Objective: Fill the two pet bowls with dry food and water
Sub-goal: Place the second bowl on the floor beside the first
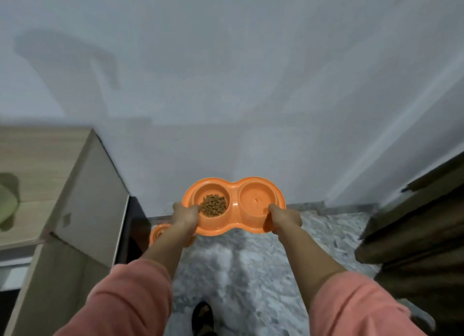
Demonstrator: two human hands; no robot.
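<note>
I hold an orange double pet bowl (234, 211) out in front of me, level, above the floor. Its left cup holds a small pile of brown dry food (214, 205). The right cup (256, 198) looks orange and clear; I cannot tell whether water is in it. My left hand (185, 214) grips the near left rim. My right hand (286, 219) grips the near right rim. A second orange bowl (158, 232) lies on the floor below, mostly hidden behind my left forearm.
A light wooden cabinet (57, 185) stands at the left, with a pale green dish (7, 204) on top at the frame's edge. A white wall (226, 84) is ahead. A dark curtain (421, 230) hangs at the right. The floor (241, 273) is grey marbled tile; my shoe (202, 318) shows below.
</note>
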